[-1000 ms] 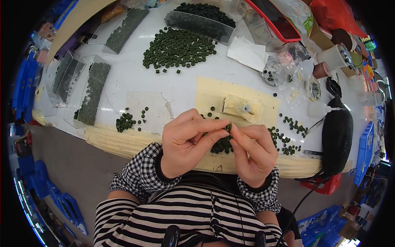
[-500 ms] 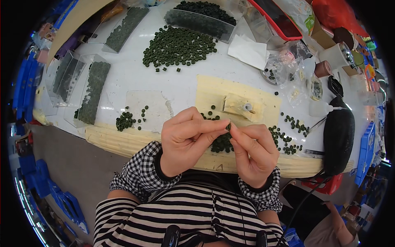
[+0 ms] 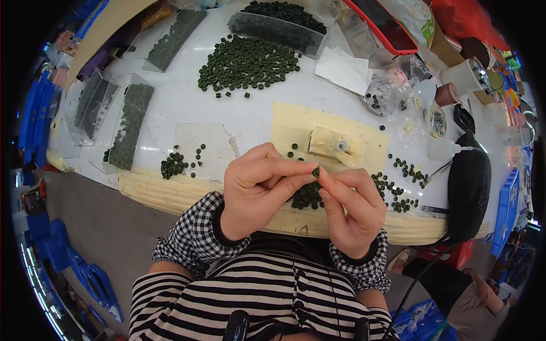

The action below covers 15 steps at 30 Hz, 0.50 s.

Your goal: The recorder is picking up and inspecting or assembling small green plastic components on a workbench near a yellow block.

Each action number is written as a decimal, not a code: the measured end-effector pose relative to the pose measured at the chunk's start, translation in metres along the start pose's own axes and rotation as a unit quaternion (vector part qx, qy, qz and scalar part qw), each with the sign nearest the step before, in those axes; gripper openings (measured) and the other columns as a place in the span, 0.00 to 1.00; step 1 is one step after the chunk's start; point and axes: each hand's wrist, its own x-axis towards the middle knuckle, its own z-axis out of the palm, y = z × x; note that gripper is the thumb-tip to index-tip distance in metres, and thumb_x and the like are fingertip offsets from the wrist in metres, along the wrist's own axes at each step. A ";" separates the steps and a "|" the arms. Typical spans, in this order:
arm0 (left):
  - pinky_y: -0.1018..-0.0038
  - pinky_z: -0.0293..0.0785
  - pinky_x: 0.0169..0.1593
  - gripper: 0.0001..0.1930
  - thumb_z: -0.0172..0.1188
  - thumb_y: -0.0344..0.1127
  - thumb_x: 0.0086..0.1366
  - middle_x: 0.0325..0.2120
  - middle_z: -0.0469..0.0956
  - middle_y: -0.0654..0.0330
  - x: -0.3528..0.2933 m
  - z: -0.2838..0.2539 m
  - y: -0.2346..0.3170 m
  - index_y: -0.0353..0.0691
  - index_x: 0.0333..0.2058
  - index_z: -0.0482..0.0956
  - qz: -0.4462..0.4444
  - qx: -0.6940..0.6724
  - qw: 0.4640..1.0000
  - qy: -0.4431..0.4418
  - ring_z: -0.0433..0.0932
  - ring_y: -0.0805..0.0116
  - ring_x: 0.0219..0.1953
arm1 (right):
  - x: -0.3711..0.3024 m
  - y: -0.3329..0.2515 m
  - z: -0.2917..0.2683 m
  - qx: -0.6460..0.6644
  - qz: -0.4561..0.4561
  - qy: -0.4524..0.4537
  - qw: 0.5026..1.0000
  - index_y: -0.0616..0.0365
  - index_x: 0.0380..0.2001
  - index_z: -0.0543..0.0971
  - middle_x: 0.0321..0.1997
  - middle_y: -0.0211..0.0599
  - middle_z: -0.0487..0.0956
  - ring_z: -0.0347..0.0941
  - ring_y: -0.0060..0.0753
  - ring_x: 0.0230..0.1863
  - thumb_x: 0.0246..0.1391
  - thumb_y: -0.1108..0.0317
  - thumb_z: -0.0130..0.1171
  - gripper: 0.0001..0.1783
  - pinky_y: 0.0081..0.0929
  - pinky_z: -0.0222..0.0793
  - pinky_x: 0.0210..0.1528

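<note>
Between the fingertips of both hands is a small dark green wheel-shaped piece (image 3: 316, 171), held edge-on. My left hand (image 3: 253, 190) pinches it between thumb and index finger. From the other side my right hand (image 3: 357, 210) pinches it too, its remaining fingers curled. Partly hidden below the hands lies a heap of like green pieces (image 3: 307, 197) at the table's near edge. Just beyond the fingers stands a tape-wrapped block (image 3: 330, 146) with a pale round tip, on a yellow taped sheet (image 3: 290, 122).
A large pile of green pieces (image 3: 247, 63) lies farther back, before a clear tray (image 3: 276, 34). More clear trays (image 3: 131, 126) stand at left. Loose pieces (image 3: 404, 204) lie at right, beside tweezers (image 3: 441, 170) and a black bag-like object (image 3: 469, 187). A person (image 3: 475, 301) is behind at lower right.
My hands stay almost in place, with the fingers shifting slightly on the green piece. The person at lower right has moved.
</note>
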 end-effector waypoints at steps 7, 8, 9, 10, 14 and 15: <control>0.82 0.55 0.25 0.11 0.68 0.23 0.53 0.16 0.61 0.71 -0.002 0.001 -0.007 0.39 0.37 0.85 -0.040 -0.056 0.998 -0.008 0.58 0.81 0.20 | 0.000 0.001 0.000 0.002 -0.005 0.001 1.000 0.62 0.41 0.83 0.29 0.36 0.78 0.72 0.32 0.29 0.41 0.82 0.66 0.19 0.23 0.68 0.29; 0.82 0.55 0.25 0.11 0.68 0.23 0.53 0.16 0.61 0.71 -0.002 0.001 -0.006 0.39 0.37 0.85 -0.043 -0.057 0.997 -0.007 0.58 0.81 0.20 | -0.001 0.002 0.000 -0.010 -0.014 0.007 1.000 0.62 0.41 0.83 0.29 0.36 0.78 0.73 0.32 0.29 0.41 0.82 0.66 0.19 0.23 0.68 0.29; 0.82 0.54 0.25 0.11 0.68 0.23 0.53 0.16 0.61 0.71 -0.002 0.001 -0.006 0.39 0.37 0.85 -0.046 -0.058 0.997 -0.006 0.58 0.81 0.20 | -0.001 0.003 0.001 -0.021 -0.022 0.013 0.999 0.61 0.41 0.83 0.29 0.36 0.78 0.73 0.32 0.29 0.41 0.82 0.66 0.19 0.23 0.68 0.29; 0.82 0.54 0.25 0.10 0.68 0.23 0.53 0.16 0.61 0.71 -0.003 0.001 -0.006 0.39 0.36 0.85 -0.049 -0.060 0.997 -0.006 0.58 0.81 0.20 | -0.001 0.003 0.002 -0.032 -0.030 0.018 0.999 0.61 0.40 0.83 0.30 0.36 0.78 0.73 0.32 0.29 0.41 0.82 0.66 0.18 0.24 0.68 0.29; 0.82 0.54 0.24 0.10 0.68 0.23 0.53 0.15 0.61 0.70 -0.001 0.003 -0.004 0.39 0.36 0.85 -0.037 -0.016 0.999 -0.008 0.57 0.81 0.19 | -0.001 0.002 0.003 -0.151 -0.073 0.047 0.985 0.61 0.37 0.83 0.31 0.36 0.78 0.74 0.34 0.29 0.40 0.81 0.66 0.16 0.25 0.70 0.30; 0.82 0.53 0.23 0.10 0.68 0.23 0.52 0.15 0.61 0.70 -0.001 0.004 -0.002 0.39 0.36 0.85 -0.029 0.001 1.000 -0.007 0.57 0.80 0.19 | -0.001 0.003 0.003 -0.174 -0.078 0.056 0.980 0.61 0.36 0.82 0.31 0.36 0.78 0.74 0.35 0.30 0.40 0.80 0.67 0.15 0.26 0.70 0.30</control>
